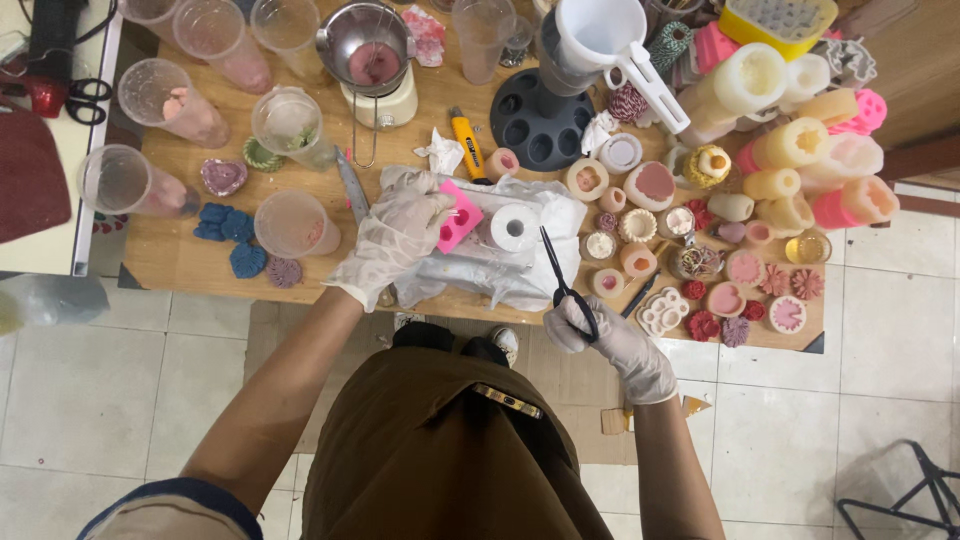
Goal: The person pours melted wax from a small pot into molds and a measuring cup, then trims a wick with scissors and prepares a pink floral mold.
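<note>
The gloved left hand (392,240) closes its fingers on a bright pink, blocky silicone mould (458,218), steadying it from the left side. The mould rests on a crumpled white plastic sheet (540,262) spread at the middle of the wooden bench's (180,255) near edge, touching a small white cylindrical mould with a centre hole (514,227) just to its right. The gloved right hand (612,340) is wrapped round the handles of slim black scissors (562,277), gripping them firmly just off the near edge; their blades point up over the sheet toward the white cylinder.

Left of the left hand, a clear plastic cup with pink residue (292,224) stands near the edge, with blue flower-shaped wax pieces (232,238) beside it. Toward the bench's far edge stands a small steel melting pot on a cream base (370,55). The right end is crowded with pale yellow and pink cylindrical silicone moulds (800,150) and small red and pink wax flowers (745,295).
</note>
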